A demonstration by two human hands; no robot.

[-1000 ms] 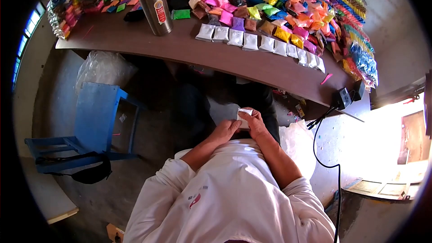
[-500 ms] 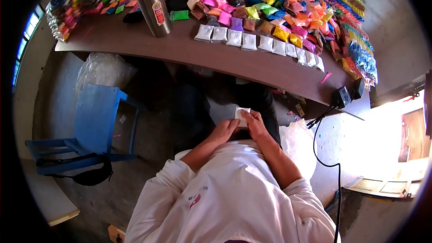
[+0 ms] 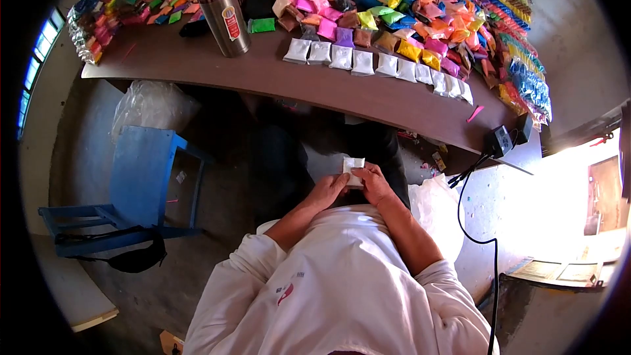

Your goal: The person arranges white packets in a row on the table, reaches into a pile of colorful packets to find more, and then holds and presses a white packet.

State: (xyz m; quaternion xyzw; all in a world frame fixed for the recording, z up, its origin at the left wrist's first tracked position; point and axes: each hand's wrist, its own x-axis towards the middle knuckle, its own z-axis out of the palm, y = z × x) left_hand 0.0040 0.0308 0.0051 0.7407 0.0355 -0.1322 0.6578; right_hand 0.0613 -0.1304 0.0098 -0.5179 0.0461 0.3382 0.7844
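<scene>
Both hands meet over my lap, below the table edge. My left hand [image 3: 327, 192] and my right hand [image 3: 373, 184] together grip a small white packet [image 3: 353, 165], fingers pinching its lower part while its top sticks up. On the brown table [image 3: 263, 75] above, a row of several white packets [image 3: 374, 66] lies side by side near the front edge. Behind it spreads a big heap of coloured packets [image 3: 407, 13].
A steel flask [image 3: 225, 14] stands on the table's left part. A blue stool [image 3: 144, 177] with a black strap is on the floor at left, a clear plastic bag [image 3: 152, 104] behind it. A black adapter [image 3: 501, 141] and cable hang at the table's right end.
The white packet has been lowered and turned a little between my fingers. The hands stay at the same place over my lap.
</scene>
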